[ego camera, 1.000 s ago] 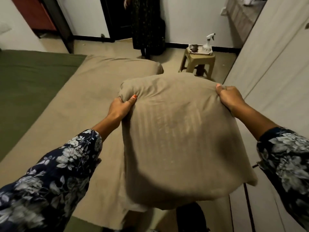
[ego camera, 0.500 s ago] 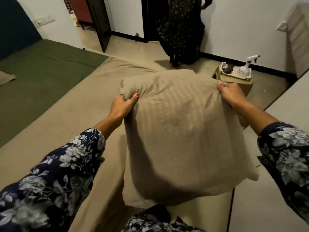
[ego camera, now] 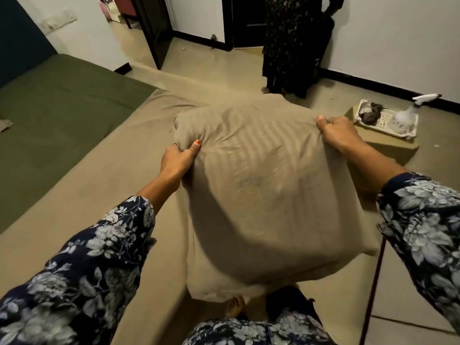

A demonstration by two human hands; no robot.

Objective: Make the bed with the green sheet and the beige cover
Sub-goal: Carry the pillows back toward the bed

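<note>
At the centre of the frame, the left hand has its grip closed on the upper left corner of a beige pillow, thumb pressed over the front of the fabric and fingers tucked behind it. The right hand has the same kind of grip on the upper right corner, fingers curled and bunching the striped cloth. The pillow hangs between the two hands and below them, its lower edge reaching toward the bottom centre of the frame, just above a bare foot on the floor. Both arms wear dark sleeves with a pale floral print.

Behind and to the left of the pillow, the beige cover lies spread over the near part of the bed, running from the lower left up to the middle of the frame. Beyond it, in the upper left, the green sheet covers the rest of the mattress, meeting the cover along a straight edge. A small scrap of beige cloth sits on the sheet at the far left edge.

To the right of the right hand, a beige stool carries a white basket holding a white spray bottle and a dark object. At the top centre, another person in dark clothing stands near a doorway.
</note>
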